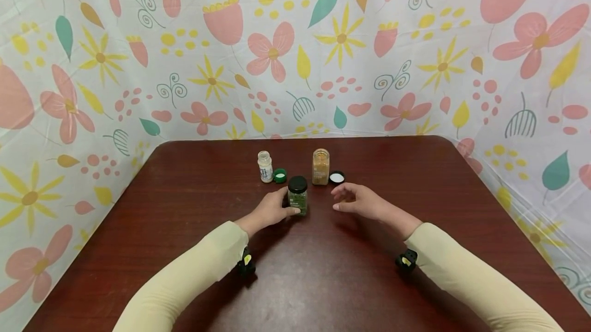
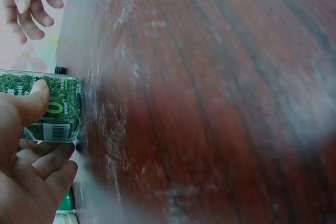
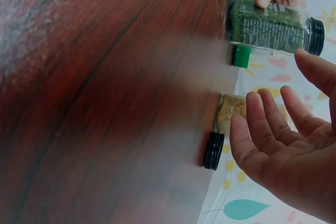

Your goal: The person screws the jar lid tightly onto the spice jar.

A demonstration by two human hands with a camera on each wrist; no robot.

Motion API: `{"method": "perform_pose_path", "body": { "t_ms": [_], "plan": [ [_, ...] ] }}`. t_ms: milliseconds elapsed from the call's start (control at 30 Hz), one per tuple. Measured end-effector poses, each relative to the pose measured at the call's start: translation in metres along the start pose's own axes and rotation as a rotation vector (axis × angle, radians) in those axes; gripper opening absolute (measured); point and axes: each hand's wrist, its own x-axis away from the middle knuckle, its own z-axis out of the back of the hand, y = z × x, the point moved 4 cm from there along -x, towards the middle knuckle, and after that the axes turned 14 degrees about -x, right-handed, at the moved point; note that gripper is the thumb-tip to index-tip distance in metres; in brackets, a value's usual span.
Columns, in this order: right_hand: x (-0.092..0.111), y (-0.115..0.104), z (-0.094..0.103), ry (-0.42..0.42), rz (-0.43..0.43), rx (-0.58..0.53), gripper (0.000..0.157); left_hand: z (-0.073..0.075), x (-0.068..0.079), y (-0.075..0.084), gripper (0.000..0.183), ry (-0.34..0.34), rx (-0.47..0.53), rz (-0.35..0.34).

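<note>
My left hand point(image 1: 271, 210) grips a glass spice jar of green dried herbs point(image 1: 297, 201), thumb on one side and fingers on the other. The jar stands upright with its black lid point(image 1: 297, 184) on. In the left wrist view, the thumb lies across the label of the herb jar point(image 2: 58, 103). To the right, my right hand point(image 1: 362, 202) hovers over the table with its fingers loosely bent and nothing in them. The right wrist view shows this right hand point(image 3: 294, 140) spread below the herb jar point(image 3: 268, 27), apart from it.
Behind the herb jar stand two uncapped jars, a small white-labelled one point(image 1: 265, 168) and one of tan powder point(image 1: 320, 169). A green cap point(image 1: 279, 175) and a black cap point(image 1: 337, 177) lie beside them. The dark wooden table point(image 1: 304, 280) meets a flowered cloth point(image 1: 295, 80) at the back.
</note>
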Motion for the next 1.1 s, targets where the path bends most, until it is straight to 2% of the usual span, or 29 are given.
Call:
{"method": "perform_pose_path", "body": {
  "t_ms": [300, 500, 1100],
  "plan": [
    [0.001, 0.001, -0.001, -0.008, 0.000, 0.012, 0.040, 0.004, 0.007, -0.011, 0.054, 0.023, 0.014, 0.009],
    [0.002, -0.001, -0.001, -0.010, 0.005, 0.011, 0.038, 0.008, 0.010, -0.015, 0.053, 0.009, 0.001, 0.030],
    [0.006, -0.002, 0.002, 0.006, 0.008, -0.020, 0.040, 0.019, 0.023, -0.037, 0.056, 0.034, -0.013, 0.014]
  ]
}}
